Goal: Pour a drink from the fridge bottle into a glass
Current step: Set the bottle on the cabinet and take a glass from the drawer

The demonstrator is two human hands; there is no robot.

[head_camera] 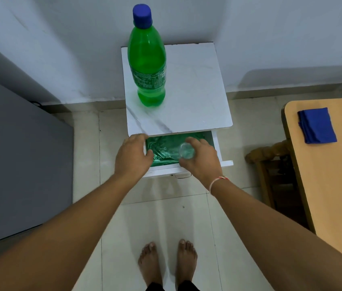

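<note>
While we look down, we see two bare feet (167, 263) on the tiled floor (145, 217), and both forearms reach forward to an open drawer (218, 152) of a small white bench (187, 85). Our right hand (200, 159) has its grip closed around a clear glass (186, 151), which lies tilted inside the drawer over a green lining (166, 143). Our left hand (133, 156) rests on the left edge of the drawer with the fingers loose, so its grip is released and holds nothing. Farther, on the marble top of the bench, the green bottle (147, 68) stands upright with its blue cap (142, 14) on, well apart from the glass. At right, a blue cloth (317, 124) lies on a wooden table (338, 185).
</note>
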